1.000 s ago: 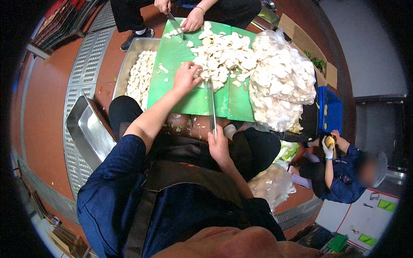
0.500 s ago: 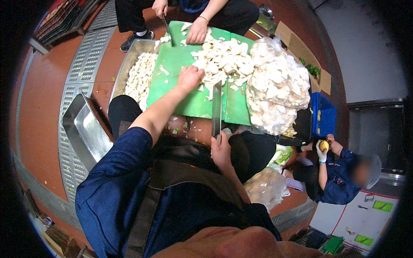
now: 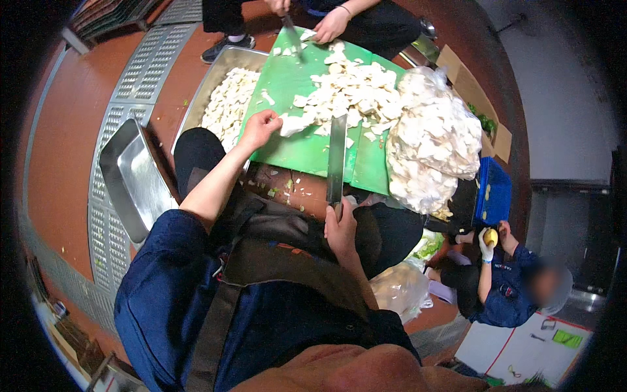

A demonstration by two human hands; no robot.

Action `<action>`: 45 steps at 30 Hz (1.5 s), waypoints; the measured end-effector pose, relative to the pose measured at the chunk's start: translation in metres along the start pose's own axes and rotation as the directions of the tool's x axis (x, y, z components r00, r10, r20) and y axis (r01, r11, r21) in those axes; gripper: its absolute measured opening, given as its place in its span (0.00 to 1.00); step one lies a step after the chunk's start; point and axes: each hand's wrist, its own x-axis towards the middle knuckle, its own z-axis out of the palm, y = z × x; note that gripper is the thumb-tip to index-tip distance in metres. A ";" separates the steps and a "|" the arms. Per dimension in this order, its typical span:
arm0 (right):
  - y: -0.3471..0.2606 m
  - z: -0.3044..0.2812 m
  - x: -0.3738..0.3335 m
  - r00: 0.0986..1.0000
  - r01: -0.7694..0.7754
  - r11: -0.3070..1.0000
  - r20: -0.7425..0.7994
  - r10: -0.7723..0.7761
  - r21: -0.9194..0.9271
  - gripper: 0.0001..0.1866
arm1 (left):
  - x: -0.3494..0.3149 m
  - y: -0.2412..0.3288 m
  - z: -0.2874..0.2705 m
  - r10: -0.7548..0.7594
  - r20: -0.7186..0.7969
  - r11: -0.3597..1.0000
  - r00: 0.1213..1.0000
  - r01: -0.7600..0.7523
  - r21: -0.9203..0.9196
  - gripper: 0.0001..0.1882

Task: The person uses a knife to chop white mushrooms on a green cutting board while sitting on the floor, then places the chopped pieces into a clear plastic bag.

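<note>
My right hand (image 3: 341,228) is closed round the handle of a kitchen knife (image 3: 336,160), its long blade pointing away from me over the green cutting board's (image 3: 274,142) near part. At the left of the board my left hand (image 3: 261,129) pinches a large white piece (image 3: 295,124), which looks like mushroom. Cut white pieces (image 3: 356,88) lie heaped on the board, just beyond the blade tip. A big clear bag (image 3: 434,137) packed with similar pieces stands against the board's right side. More cut pieces fill a metal tray (image 3: 230,98) at the left.
Across the board, a co-worker's hands (image 3: 332,25) work with another knife (image 3: 292,36). At the right, another person (image 3: 506,284) holds a yellowish vegetable (image 3: 490,237) beside a blue crate (image 3: 493,189). A steel pan (image 3: 134,183) sits on the floor at left; a cardboard box (image 3: 501,142) stands beyond the bag.
My left hand has moved left and nearer from the heap's edge, with a white piece now at its fingertips. The knife stays in my right hand. The co-worker's hands have shifted on the board.
</note>
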 end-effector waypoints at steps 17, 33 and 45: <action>-0.026 0.006 0.047 0.940 0.321 0.879 0.235 -0.249 -0.352 0.14 | -0.044 0.019 -0.008 0.129 -0.046 0.858 0.991 -0.088 0.506 0.19; -0.011 0.024 0.057 0.966 0.208 0.904 0.225 -0.129 -0.375 0.15 | -0.049 0.018 -0.004 0.149 -0.089 0.845 0.985 -0.081 0.528 0.15; -0.003 0.047 0.068 0.960 0.227 0.843 0.257 -0.110 -0.487 0.15 | -0.048 0.013 -0.002 0.175 -0.086 0.840 0.981 -0.103 0.533 0.17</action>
